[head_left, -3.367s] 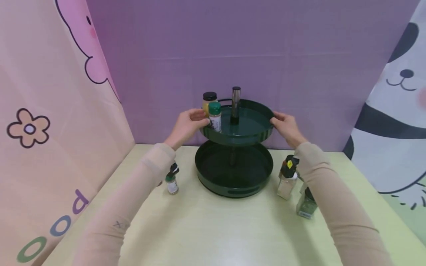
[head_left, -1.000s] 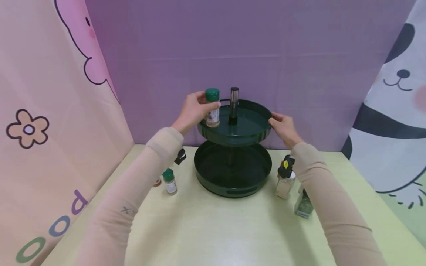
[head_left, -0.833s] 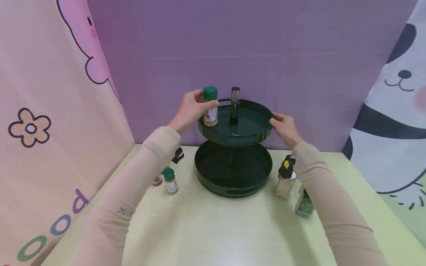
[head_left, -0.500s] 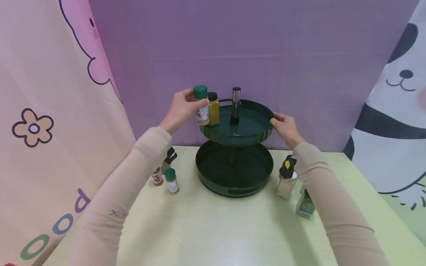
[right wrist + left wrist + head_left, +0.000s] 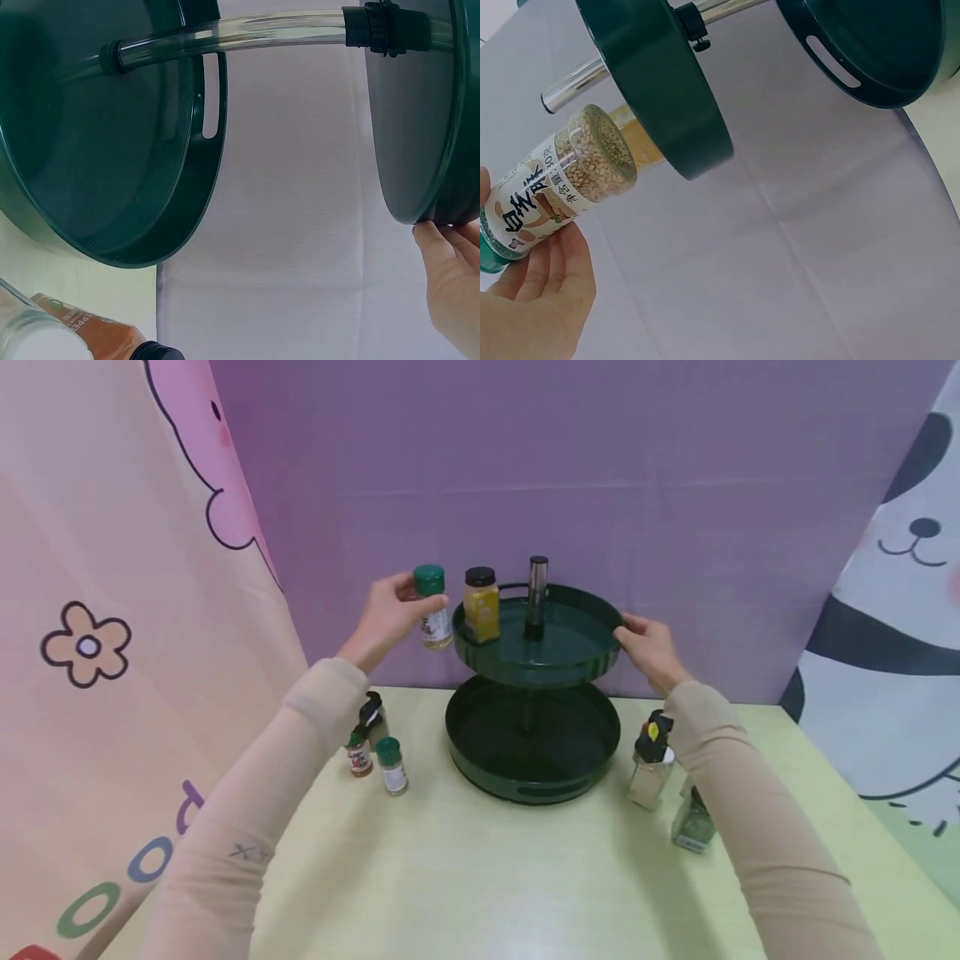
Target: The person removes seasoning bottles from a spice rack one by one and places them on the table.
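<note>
My left hand [image 5: 386, 614] grips a clear jar of pale sesame seeds [image 5: 435, 628] with a green cap. It is held in the air just left of the upper tray [image 5: 536, 672] of a dark green two-tier rack. In the left wrist view the jar's seed-filled base [image 5: 600, 161] points toward that tray, fingers around the capped end. A yellow jar [image 5: 482, 610] with a black lid stands on the tray's left side. My right hand [image 5: 651, 647] holds the tray's right rim, thumb in front; in the right wrist view its fingers [image 5: 435, 247] meet the tray's edge.
The lower tray [image 5: 525, 789] rests on the pale table. Left of it stand a small green-capped bottle [image 5: 392, 768] and a red-labelled one [image 5: 360, 758]. To the right are a pale bottle [image 5: 647, 785] and a green-filled one [image 5: 693, 827], partly behind my sleeve. A purple cloth [image 5: 375, 527] hangs behind.
The sesame jar, standing on the upper tray at first, has been lifted by my left hand and carried left past the rim, uncovering the yellow jar. My right hand stays at the rim.
</note>
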{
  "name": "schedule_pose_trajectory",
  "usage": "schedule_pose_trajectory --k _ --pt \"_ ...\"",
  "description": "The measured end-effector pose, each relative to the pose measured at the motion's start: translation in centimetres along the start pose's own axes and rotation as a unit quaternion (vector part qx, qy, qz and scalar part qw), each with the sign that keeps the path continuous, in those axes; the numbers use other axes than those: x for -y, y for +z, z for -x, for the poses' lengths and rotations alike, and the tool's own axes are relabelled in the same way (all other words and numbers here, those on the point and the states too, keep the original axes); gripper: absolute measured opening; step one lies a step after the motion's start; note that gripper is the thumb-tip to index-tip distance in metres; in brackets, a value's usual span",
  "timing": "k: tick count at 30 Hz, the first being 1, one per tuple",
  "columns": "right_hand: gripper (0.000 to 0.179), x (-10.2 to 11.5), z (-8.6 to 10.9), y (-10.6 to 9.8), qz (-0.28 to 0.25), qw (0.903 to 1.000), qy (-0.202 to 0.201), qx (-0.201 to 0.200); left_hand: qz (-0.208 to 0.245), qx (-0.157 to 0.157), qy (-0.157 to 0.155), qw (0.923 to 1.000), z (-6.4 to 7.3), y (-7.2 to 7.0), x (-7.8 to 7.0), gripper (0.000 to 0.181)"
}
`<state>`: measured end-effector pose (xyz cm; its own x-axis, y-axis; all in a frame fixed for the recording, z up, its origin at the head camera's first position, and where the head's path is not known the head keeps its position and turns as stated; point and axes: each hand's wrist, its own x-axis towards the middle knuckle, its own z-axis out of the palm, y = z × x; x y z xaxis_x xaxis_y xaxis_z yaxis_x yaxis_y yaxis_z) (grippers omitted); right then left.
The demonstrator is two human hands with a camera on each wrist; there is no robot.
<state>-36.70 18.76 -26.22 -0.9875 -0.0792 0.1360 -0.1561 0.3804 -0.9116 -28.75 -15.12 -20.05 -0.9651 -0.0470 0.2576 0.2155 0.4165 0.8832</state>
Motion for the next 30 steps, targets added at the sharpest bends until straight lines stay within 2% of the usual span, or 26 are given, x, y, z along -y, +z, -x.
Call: schedule_pose_trajectory --k 12,30 --pt "0.055 -0.1 0.2 -0.1 -0.004 1.0000 0.004 0.002 -0.020 0.004 -0.017 0.9997 0.0 -0.1 1.0 0.051" --pt "0.054 0.1 0.1 0.0 0.001 1.0000 0.009 0.001 -0.034 0.015 -0.045 0.9983 -0.4 -0.5 3.6 0.052"
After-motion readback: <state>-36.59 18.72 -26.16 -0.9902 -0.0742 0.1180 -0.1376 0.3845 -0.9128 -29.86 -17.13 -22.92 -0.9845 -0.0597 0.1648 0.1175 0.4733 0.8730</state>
